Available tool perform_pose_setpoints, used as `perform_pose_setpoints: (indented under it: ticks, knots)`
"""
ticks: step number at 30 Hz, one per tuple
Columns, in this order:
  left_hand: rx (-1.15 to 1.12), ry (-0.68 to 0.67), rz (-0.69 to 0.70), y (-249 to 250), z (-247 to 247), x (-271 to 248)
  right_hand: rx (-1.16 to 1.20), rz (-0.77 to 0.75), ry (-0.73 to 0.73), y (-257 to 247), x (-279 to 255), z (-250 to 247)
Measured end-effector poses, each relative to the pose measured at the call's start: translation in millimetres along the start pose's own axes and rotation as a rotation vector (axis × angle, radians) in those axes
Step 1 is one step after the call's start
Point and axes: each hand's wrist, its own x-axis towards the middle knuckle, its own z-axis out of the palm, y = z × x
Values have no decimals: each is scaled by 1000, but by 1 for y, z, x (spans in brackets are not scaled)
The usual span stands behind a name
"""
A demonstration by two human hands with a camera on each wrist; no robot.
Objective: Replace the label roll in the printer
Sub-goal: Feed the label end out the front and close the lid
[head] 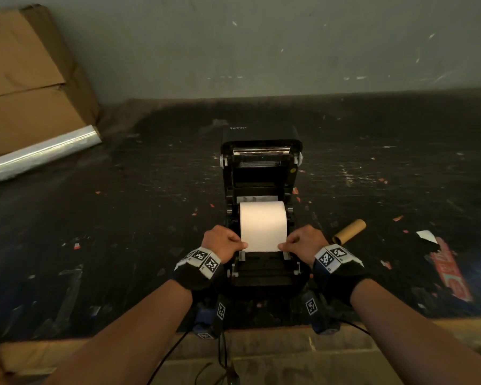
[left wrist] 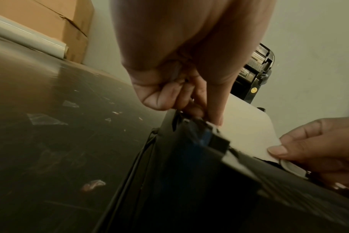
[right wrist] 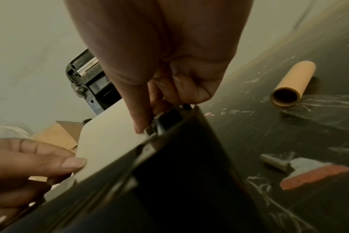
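A black label printer (head: pixel 261 276) stands on the dark table with its lid (head: pixel 260 134) tilted up at the back. A white label roll (head: pixel 262 218) sits in its bay, and a strip of white paper (left wrist: pixel 249 130) (right wrist: pixel 108 134) runs from it toward the front. My left hand (head: pixel 225 242) pinches the strip's left front corner. My right hand (head: pixel 303 243) pinches the right front corner. In both wrist views the thumb lies on top of the paper with the other fingers curled beside the printer's edge.
An empty brown cardboard core (head: pixel 350 232) (right wrist: pixel 293 85) lies right of the printer. Cardboard boxes (head: pixel 31 76) and a shiny film roll (head: pixel 39 154) sit at the back left. Paper scraps, a red-printed label (head: pixel 447 268) and a small grey tube (right wrist: pixel 275 164) litter the table; cables hang over its front edge.
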Motion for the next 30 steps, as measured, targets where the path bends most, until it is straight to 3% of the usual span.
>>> perform_pose_setpoints:
  ticks: [12, 25, 30]
  knots:
    - [33, -125, -2, -1, -5, 6, -33, -11, -14, 0, 2, -2]
    - [135, -155, -19, 4, -6, 15, -168, -9, -28, -1, 4, 6]
    - [49, -194, -2, 2, -12, 14, -102, -64, -32, 4, 0, 1]
